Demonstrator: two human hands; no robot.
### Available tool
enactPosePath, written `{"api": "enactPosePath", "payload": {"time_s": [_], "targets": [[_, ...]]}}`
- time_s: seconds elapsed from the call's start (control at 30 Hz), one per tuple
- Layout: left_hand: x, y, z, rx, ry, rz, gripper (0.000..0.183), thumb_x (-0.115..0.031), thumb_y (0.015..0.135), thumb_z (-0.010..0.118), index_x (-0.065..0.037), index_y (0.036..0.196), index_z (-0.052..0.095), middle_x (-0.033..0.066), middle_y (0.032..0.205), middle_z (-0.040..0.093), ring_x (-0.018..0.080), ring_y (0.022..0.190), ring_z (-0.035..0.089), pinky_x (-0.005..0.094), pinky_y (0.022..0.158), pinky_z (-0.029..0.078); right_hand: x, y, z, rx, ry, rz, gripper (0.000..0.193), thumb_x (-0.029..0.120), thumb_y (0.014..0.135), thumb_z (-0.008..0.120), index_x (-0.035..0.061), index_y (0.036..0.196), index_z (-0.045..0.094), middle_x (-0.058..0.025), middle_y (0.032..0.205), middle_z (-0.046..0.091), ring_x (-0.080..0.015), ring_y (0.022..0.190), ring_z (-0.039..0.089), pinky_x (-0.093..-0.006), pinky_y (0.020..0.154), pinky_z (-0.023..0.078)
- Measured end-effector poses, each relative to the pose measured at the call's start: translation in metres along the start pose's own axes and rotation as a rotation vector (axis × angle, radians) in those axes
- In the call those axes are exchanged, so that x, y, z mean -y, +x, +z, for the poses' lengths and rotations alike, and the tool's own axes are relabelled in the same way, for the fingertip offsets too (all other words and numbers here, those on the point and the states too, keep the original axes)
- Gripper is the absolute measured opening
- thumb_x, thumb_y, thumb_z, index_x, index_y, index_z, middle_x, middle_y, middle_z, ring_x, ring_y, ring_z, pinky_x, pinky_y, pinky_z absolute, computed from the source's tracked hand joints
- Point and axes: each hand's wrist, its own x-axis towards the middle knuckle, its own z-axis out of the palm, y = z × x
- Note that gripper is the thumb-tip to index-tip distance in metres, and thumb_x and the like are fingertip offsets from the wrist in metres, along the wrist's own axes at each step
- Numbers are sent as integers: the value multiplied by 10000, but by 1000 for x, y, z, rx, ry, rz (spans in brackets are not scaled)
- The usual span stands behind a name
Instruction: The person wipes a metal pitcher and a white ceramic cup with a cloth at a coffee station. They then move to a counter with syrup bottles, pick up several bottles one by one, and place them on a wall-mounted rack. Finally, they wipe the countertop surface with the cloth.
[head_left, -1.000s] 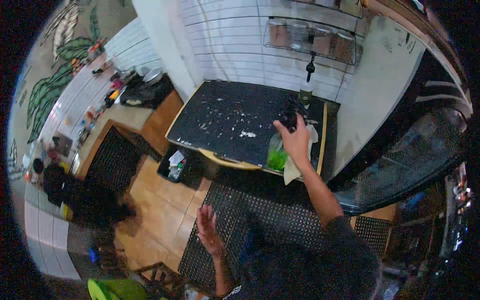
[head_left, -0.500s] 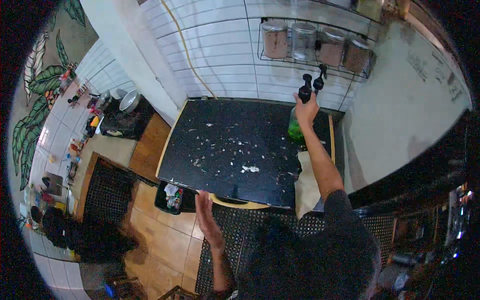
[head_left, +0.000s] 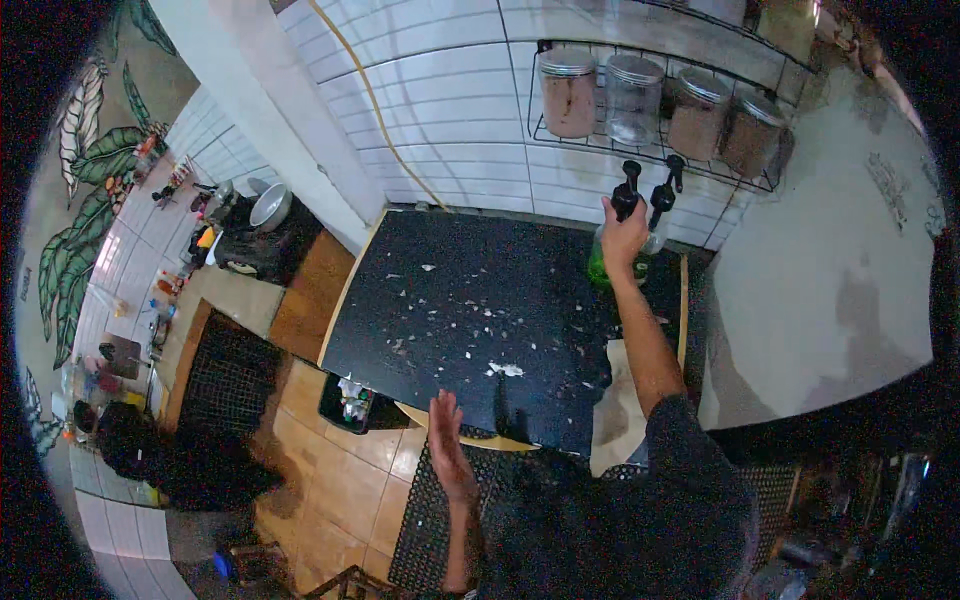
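Note:
My right hand [head_left: 625, 240] reaches to the far right corner of a worn black tabletop [head_left: 430, 290]. Its fingers are wrapped round the neck of a pump bottle [head_left: 598, 265] with a black pump head and green liquid low inside. Close beside it, to the right, stands a second, clear pump bottle [head_left: 660, 215], also black-topped and partly hidden by the hand. My left hand [head_left: 449, 445] is held before the table's front edge, fingers stretched out and holding nothing. Pale flakes and chipped spots [head_left: 505, 370] dot the black surface.
A wire rack [head_left: 655, 150] with several lidded jars hangs on the tiled wall. Brown paper-like sheeting [head_left: 618, 410] lies at the table's front right. A black bin [head_left: 345, 402] with rubbish stands below the front left corner. A counter with a metal bowl [head_left: 271, 205] is further left.
My right hand has brought the green bottle down a little beside the clear one. My left hand has shifted right along the table's front edge. The view has tilted slightly.

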Motion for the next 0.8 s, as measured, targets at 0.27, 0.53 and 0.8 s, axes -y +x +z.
{"api": "enactPosePath", "payload": {"time_s": [0.27,0.53,0.8], "targets": [[6,-12,-4,-96,-49,91,658,-451,986,365,-16,1473,288,174,1497,345,318,1375,351,481,1128,264,-13,-12,4,59,-114,-71,753,239,821,737,-76,1382,346,-286,1270,531,-408,1152,548,-435,969,421],[0,-51,-27,-378,-50,35,605,-411,1009,337,-2,1455,311,161,1468,386,308,1368,358,462,1156,230,54,-126,-43,325,-24,-110,752,312,875,675,-41,1428,308,-267,1444,361,-399,1342,351,-452,1124,274],[-72,-179,-75,-706,397,320,785,-571,971,341,4,1490,214,170,1533,265,283,1410,279,406,1152,195,185,-345,-111,1355,659,-92,598,270,932,622,-5,1404,379,-227,1357,466,-324,1257,480,-405,989,445]]}}
